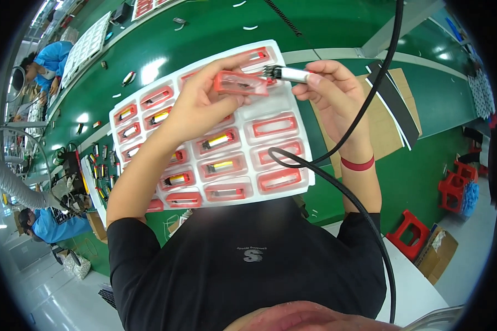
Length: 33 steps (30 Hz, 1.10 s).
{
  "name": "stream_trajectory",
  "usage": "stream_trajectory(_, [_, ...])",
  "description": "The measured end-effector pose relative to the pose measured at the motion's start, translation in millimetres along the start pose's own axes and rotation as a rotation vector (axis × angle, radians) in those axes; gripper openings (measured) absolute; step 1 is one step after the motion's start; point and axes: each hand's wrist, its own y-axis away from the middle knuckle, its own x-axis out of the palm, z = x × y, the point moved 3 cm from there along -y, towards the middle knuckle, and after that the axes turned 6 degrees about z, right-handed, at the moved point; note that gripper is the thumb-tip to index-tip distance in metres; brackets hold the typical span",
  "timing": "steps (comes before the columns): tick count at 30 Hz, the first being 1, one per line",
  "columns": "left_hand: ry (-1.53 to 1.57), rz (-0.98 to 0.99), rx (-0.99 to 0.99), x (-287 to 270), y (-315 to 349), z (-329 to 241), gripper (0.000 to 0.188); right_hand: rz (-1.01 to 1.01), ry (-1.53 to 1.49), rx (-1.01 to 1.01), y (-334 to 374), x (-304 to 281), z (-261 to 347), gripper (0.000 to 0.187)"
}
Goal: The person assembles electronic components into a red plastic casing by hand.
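Observation:
My left hand grips a red translucent plastic shell between thumb and fingers, its open hollow side showing. Close to its right end, my right hand pinches a small battery assembly, a white cylinder with a black toothed end pointing left at the shell. The two parts look very near each other; whether they touch I cannot tell. Beneath both hands lies a white moulded tray with rows of pockets. Red shells fill the pockets, several holding a yellow and black battery assembly, others a pale insert or none that I can make out.
A black cable loops over the tray's right side. Cardboard and black strips lie on the green table at right. Loose assemblies sit left of the tray. Red stools stand lower right. Co-workers in blue sit at left.

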Motion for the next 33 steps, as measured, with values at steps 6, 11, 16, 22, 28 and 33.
stream_trajectory(6, [-0.098, 0.001, 0.167, 5, 9, 2, 0.058, 0.067, 0.326, -0.053, -11, 42, -11, 0.021])
stream_trajectory(11, [-0.011, -0.021, 0.029, 3, 11, 1, 0.057, 0.052, 0.374, -0.020, -10, 46, -12, 0.020])
stream_trajectory(16, [0.042, 0.040, 0.040, 5, 14, 2, 0.054, 0.063, 0.402, -0.033, -9, 48, -16, 0.019])
stream_trajectory(22, [0.015, 0.051, 0.037, 8, 12, 4, 0.053, 0.029, 0.408, -0.013, -7, 48, -16, 0.019])
stream_trajectory(28, [0.120, 0.040, 0.160, 13, 12, 9, 0.052, 0.008, 0.625, -0.250, -6, 47, -29, 0.018])
stream_trajectory(33, [0.169, 0.063, 0.063, 11, 10, 12, 0.047, 0.066, 0.676, -0.445, -8, 44, -33, 0.036])
